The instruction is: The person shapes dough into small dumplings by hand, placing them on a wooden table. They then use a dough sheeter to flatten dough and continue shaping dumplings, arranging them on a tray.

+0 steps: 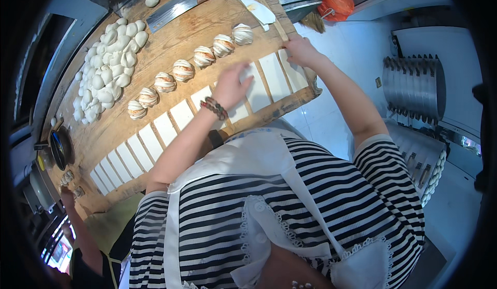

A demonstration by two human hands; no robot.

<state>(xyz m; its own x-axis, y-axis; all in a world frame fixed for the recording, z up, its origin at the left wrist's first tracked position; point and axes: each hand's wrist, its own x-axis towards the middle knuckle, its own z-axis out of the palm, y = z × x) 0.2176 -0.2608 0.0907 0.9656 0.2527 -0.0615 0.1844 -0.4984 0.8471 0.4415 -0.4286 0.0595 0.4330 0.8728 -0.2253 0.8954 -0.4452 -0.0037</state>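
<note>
A row of flat white dough strips [171, 119] lies along the near edge of the wooden table [171, 48]. My left hand [232, 87], blurred and wearing bead bracelets [214, 108], is over the strips right of the middle, fingers apart; whether it touches one is unclear. At the row's right end, my right hand [301, 51] is at the table's edge beside the last strip [291, 71], near the end of a thin wooden stick [268, 9]; its grip cannot be made out. Behind the strips stands a line of twisted dough rolls [183, 70] with reddish filling.
A heap of white dough balls [105, 75] lies at the back left. A cleaver [174, 11] and a white cloth or scraper-like piece [254, 11] lie at the back. A black pan [58, 149] is at the left. Another person's hand [67, 195] touches rolls at the lower left.
</note>
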